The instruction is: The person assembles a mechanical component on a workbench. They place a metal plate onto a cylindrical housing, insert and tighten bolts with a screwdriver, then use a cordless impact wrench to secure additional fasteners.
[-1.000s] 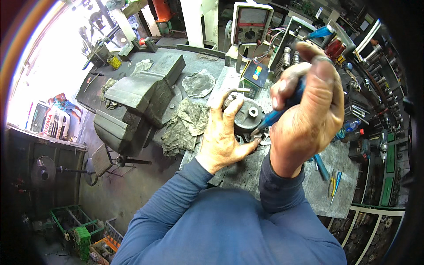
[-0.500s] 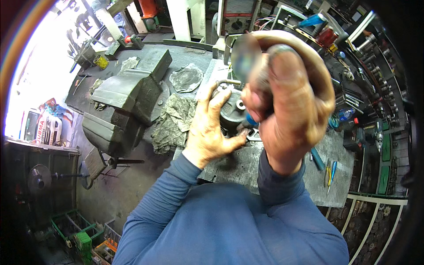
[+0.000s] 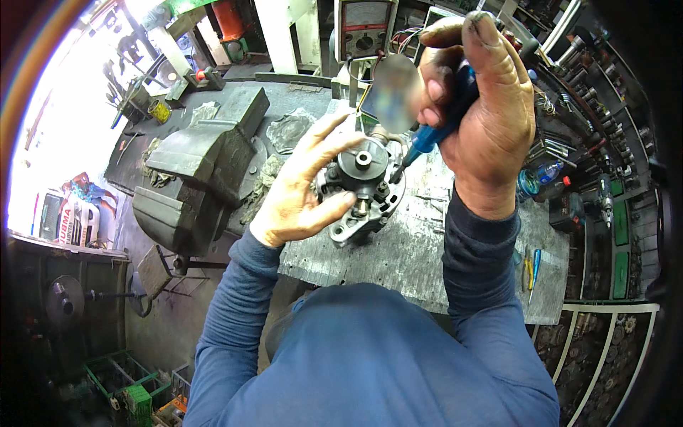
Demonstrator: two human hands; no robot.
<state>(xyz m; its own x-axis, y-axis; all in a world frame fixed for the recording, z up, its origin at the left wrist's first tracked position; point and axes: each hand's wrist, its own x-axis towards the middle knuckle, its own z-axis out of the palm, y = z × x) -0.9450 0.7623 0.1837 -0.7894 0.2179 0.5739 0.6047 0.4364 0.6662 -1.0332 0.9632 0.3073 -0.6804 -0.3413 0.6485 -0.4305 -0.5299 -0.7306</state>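
Note:
On the bench stands an alternator (image 3: 388, 206), a metal round-bodied unit with a dark pulley (image 3: 348, 165) on top. My left hand (image 3: 295, 196) grips its left side, thumb and fingers spread around the pulley. Above the right side, my right hand (image 3: 491, 121) is closed around a screwdriver (image 3: 429, 136) with a blue handle; its lower end reaches the alternator's rim beside the pulley. Thumb and forefinger point upward, and the hand hides the handle's upper part. Whether the tip sits on a screw I cannot tell.
A large bench vise (image 3: 196, 153) stands to the left, with a crumpled rag (image 3: 269, 174) beside it. An analog meter (image 3: 364, 28) is at the back. Small tools (image 3: 532, 269) lie at the bench's right, near a bottle (image 3: 528, 183) and a power drill (image 3: 606, 199).
My right hand has shifted up and right and tilted, uncovering the screwdriver and much of the alternator. My left hand has moved left and up, covering most of the rag.

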